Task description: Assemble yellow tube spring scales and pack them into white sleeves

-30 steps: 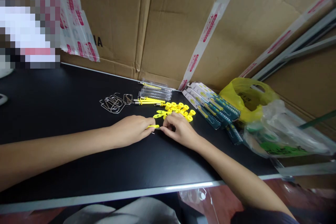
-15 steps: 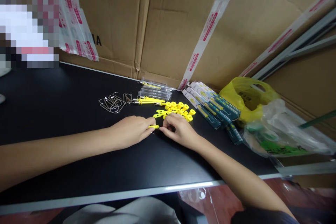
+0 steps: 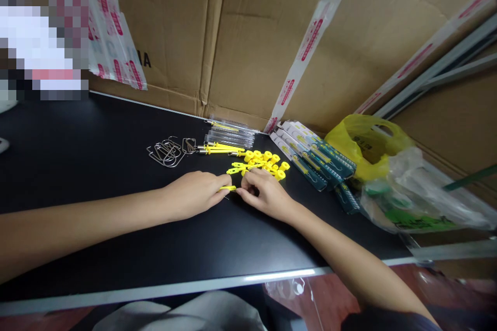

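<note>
My left hand (image 3: pixel 205 190) is closed on a small yellow plastic part (image 3: pixel 229 187), whose tip shows past the fingertips. A thin metal piece juts out below those fingers. Facing it, my right hand (image 3: pixel 266 191) pinches at the far end of the part; what lies between its fingertips is too small to make out. Just behind the hands are several yellow plastic pieces with round knobs (image 3: pixel 267 158) and a few slim yellow sticks (image 3: pixel 221 149) with metal ends. Bent metal wire hooks (image 3: pixel 166 152) form a tangle to the left.
Clear plastic tubes (image 3: pixel 229 134) lie at the back of the black table (image 3: pixel 174 253). Printed green-and-white boxes (image 3: pixel 310 150) are stacked to the right, beside a yellow plastic bag (image 3: pixel 361 150) and a clear bag (image 3: pixel 419 201). Large cardboard (image 3: pixel 264 36) stands behind; a metal frame (image 3: pixel 435 77) is at right.
</note>
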{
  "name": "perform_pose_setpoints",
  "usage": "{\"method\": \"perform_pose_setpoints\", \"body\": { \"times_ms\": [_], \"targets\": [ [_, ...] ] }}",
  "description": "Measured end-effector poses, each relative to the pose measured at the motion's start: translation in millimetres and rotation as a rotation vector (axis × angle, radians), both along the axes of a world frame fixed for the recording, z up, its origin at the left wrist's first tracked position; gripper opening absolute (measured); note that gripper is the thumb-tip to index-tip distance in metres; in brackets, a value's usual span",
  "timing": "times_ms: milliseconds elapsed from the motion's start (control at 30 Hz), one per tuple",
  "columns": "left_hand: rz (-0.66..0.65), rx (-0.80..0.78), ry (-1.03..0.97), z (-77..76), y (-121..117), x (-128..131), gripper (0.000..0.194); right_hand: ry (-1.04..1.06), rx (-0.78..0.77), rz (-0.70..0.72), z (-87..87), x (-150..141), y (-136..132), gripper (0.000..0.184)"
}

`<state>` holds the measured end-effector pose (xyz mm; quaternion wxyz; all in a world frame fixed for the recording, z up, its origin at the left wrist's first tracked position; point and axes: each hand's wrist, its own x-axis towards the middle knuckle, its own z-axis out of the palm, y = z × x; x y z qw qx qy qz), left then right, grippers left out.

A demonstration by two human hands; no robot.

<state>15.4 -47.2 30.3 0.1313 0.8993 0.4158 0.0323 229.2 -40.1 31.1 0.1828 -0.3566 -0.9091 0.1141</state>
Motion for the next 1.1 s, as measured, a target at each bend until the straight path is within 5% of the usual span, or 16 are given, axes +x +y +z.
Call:
{"method": "perform_pose_setpoints", "body": {
  "times_ms": [700,1100],
  "targets": [
    [-0.004,0.021,0.002,-3.6,0,0,0.028,0.025,-0.105,0.024,1.9,0,-2,0.015],
    [0.01,-0.041,-0.073,0.7,2,-1,0.025,0.257,-0.167,-0.059,-10.5,-2,-3,0.016]
  ]
}}
